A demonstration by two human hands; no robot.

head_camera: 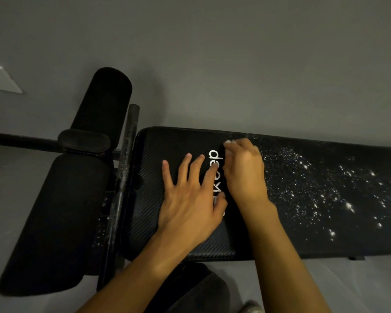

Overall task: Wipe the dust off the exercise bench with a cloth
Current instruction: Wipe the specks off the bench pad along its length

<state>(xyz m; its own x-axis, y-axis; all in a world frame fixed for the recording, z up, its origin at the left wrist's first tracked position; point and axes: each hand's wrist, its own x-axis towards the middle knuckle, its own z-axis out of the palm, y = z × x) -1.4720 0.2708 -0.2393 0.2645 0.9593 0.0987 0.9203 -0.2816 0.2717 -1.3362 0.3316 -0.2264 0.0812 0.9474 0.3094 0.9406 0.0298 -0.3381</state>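
The black exercise bench runs left to right in front of me, with a white logo on its ribbed pad. White dust specks cover its right half. My left hand lies flat on the pad with its fingers spread, the fingertips touching the logo. My right hand sits just right of it near the far edge, fingers curled down. Only a small pale bit of the cloth shows at those fingertips; the hand hides the rest.
Black foam leg rollers and a metal post stand at the bench's left end. A grey wall rises right behind the bench, with a white socket plate at the left. Grey floor lies below, and my dark-clothed knee is under the near edge.
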